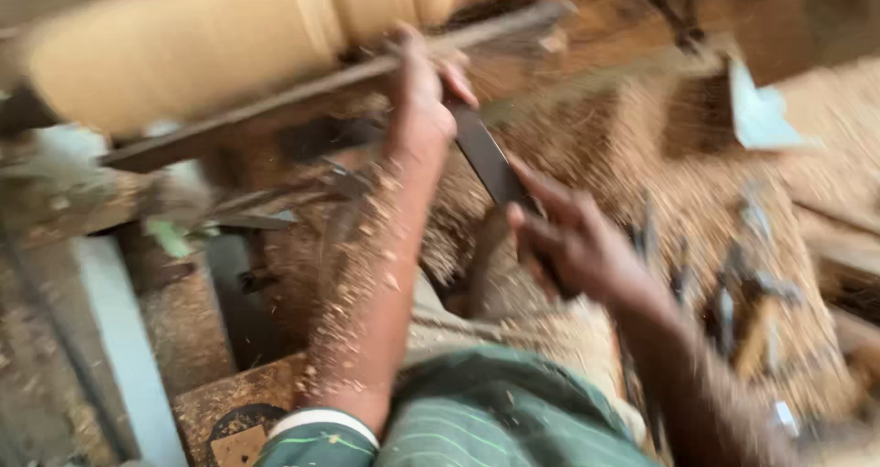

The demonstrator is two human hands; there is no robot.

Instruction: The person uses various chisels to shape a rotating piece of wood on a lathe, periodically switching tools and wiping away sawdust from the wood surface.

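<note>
The dark chisel (490, 164) runs far-left to near-right: left hand (423, 100) clasps its far end beside the wooden workpiece (211, 36), right hand (573, 242) apparently wraps the handle.

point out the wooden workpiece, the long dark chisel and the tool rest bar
wooden workpiece (183, 45), head view, middle of its pale cylinder
long dark chisel (486, 160), head view, flat blade between the hands
tool rest bar (275, 105), head view, mid-length
</note>
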